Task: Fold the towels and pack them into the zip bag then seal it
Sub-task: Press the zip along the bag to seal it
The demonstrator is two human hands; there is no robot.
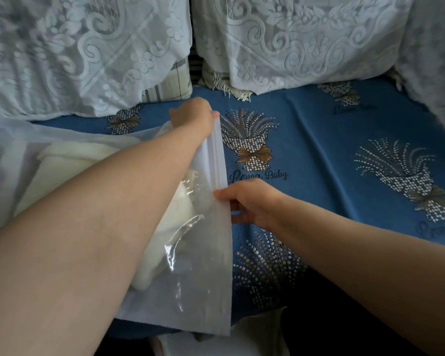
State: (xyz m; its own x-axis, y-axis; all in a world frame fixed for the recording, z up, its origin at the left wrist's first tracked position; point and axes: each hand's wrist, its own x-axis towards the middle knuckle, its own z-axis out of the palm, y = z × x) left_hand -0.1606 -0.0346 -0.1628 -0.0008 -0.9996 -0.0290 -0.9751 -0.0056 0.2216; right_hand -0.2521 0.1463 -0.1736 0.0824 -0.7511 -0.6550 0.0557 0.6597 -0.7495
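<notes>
The zip bag (201, 253) lies at centre-left on the blue patterned cover (319, 150), its zip edge running top to bottom, mouth facing right; pale towels (62, 170) sit inside; the left hand (194, 115) pinches the zip's top end; the right hand (252, 201) fingers pinch its middle.

A blue patterned bedcover (319, 140) carries the zip bag (198, 265) and two lace-covered cushions (306, 39).
</notes>
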